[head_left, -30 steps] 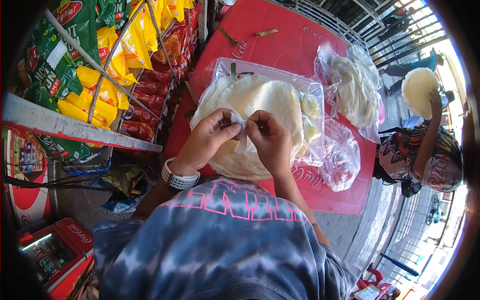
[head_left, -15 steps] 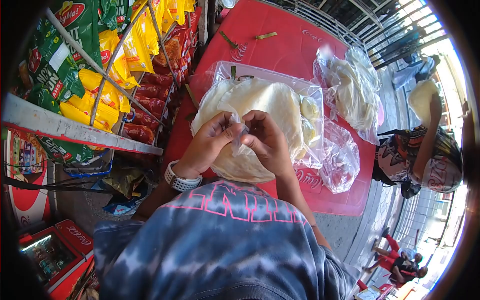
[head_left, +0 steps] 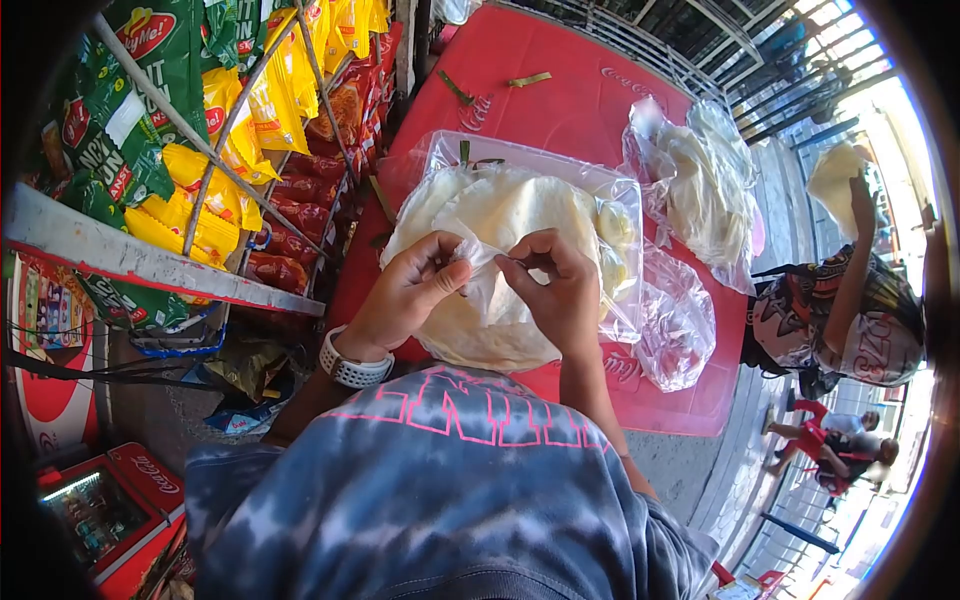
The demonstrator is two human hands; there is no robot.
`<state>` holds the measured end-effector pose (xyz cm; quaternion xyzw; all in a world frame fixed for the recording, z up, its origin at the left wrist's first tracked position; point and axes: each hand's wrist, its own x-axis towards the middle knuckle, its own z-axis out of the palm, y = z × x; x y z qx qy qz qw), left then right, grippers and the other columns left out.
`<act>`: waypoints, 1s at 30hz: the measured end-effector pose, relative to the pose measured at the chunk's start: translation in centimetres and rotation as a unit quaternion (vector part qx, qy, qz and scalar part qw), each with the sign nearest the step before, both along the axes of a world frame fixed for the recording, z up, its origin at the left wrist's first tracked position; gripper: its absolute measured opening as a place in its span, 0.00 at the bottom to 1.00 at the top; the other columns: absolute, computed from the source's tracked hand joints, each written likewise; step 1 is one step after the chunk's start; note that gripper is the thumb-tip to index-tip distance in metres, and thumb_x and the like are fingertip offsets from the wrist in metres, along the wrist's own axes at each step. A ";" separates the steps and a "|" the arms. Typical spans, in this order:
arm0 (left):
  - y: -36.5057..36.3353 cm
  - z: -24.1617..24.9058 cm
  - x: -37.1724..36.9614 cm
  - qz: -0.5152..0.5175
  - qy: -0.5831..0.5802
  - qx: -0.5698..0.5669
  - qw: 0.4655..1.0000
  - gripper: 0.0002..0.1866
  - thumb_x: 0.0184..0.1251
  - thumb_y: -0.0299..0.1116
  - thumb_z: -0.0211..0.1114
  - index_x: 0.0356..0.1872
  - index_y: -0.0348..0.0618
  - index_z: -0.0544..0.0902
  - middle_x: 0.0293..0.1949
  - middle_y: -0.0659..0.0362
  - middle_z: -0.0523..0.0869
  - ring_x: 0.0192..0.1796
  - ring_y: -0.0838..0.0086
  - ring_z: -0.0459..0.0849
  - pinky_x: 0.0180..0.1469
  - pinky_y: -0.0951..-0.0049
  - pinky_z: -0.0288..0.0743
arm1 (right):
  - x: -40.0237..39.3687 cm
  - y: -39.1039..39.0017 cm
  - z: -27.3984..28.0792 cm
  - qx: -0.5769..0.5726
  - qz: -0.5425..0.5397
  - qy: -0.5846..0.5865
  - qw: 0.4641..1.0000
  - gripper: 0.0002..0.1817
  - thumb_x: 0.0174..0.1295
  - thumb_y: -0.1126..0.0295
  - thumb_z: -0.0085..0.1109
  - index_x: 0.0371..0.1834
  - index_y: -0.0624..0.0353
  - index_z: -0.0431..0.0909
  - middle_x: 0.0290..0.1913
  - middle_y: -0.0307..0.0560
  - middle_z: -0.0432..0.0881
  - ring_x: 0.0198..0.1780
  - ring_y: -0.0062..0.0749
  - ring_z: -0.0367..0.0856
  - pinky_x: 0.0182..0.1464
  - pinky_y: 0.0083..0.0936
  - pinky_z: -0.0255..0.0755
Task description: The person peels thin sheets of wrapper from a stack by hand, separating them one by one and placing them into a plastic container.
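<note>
My left hand (head_left: 408,298) pinches one side of a thin, translucent white plastic bag (head_left: 483,262) between thumb and fingers. On the other side, the fingertips of my right hand (head_left: 562,300) are pinched together on the bag's edge, so it stretches between both hands. Beneath them lies a stack of pale, round, thin wrappers (head_left: 520,200). The stack rests over a clear plastic tray (head_left: 560,155), overhanging its near side. Pale rolled pieces (head_left: 614,230) sit at the tray's right end, seen through plastic.
The red table (head_left: 560,110) also bears a clear bag of pale sheets (head_left: 690,175), a crumpled clear bag (head_left: 678,320) and green leaf strips (head_left: 528,79). Snack packets (head_left: 200,190) hang behind bars at left. A person (head_left: 850,310) stands beyond the table's right side, holding a pale sheet.
My hands have moved slightly apart, the right one shifting right and down, and the bunched plastic between them is now spread wider. People in the background have moved.
</note>
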<state>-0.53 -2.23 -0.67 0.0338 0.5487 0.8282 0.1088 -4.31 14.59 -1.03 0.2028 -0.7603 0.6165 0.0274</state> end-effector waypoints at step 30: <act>1.4 -0.6 -0.6 0.059 -0.102 -0.007 0.993 0.10 0.59 0.34 0.58 0.35 0.38 0.72 0.28 0.67 0.74 0.33 0.88 0.70 0.37 0.85 0.64 | 0.5 -2.3 -1.0 -0.103 0.033 -0.133 0.985 0.12 0.63 0.70 0.43 0.46 0.63 0.71 0.30 0.39 0.71 0.35 0.19 0.69 0.38 0.15 0.63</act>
